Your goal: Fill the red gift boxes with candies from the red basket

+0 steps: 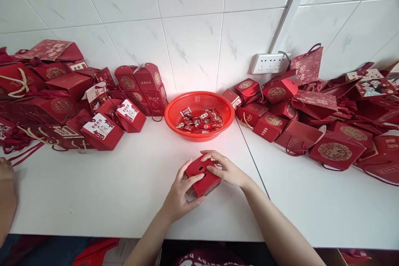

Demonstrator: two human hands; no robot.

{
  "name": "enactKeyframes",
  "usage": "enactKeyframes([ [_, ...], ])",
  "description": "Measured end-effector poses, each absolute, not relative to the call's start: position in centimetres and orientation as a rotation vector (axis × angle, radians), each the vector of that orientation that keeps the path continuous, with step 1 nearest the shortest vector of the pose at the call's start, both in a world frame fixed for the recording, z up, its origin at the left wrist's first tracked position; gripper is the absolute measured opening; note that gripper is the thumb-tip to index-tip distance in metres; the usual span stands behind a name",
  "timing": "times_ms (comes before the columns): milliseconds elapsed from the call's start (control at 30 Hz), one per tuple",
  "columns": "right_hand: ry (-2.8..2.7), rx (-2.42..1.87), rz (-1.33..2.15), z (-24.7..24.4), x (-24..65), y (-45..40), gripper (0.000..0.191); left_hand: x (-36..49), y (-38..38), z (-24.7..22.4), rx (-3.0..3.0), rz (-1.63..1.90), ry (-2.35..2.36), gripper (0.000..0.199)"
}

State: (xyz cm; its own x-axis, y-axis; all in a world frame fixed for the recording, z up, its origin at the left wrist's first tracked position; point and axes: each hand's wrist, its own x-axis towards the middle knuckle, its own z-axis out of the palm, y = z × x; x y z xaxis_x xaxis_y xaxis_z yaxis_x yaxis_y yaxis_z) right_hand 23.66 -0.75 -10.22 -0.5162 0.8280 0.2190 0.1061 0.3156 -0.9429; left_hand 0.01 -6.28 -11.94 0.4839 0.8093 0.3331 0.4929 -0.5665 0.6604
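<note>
Both hands hold a small red box (204, 183) low over the white table, its top facing up with two dark holes in it. My left hand (181, 195) wraps the box's left and near sides, thumb and fingers pressed on it. From the right, my right hand (226, 169) grips the far and right sides, its fingertips on the top near the holes. Just beyond the box stands a red mesh basket (199, 135) with several small red wrapped pieces (204, 120) in it. The box's underside is hidden.
Red gift boxes are piled on the left (62, 104) and right (311, 120), with a neat stack (141, 87) left of the basket. A power strip (270, 63) is on the tiled wall. Another person's arm (6, 199) rests at the left edge of the table (93, 199).
</note>
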Motion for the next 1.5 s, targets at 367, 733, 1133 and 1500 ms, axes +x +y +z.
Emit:
enactKeyframes([
  [367,-2.005,-1.130,0.790,-11.3,23.0,-1.1,0.025,-6.2,-3.3,-9.3,2.245,1.601,1.827,0.050],
  [733,-2.320,-1.218,0.737,-12.7,21.7,-1.2,0.023,-10.3,11.6,-11.1,2.206,0.905,2.334,0.057],
  [1133,-2.264,-1.219,0.857,-12.8,22.0,-0.6,0.027,-11.5,21.5,-10.9,2.233,0.789,2.367,0.058],
  [1500,-2.283,-1.192,0.809,-13.0,21.9,-0.5,0.026,-11.2,21.8,-9.1,2.189,0.752,2.333,0.084],
])
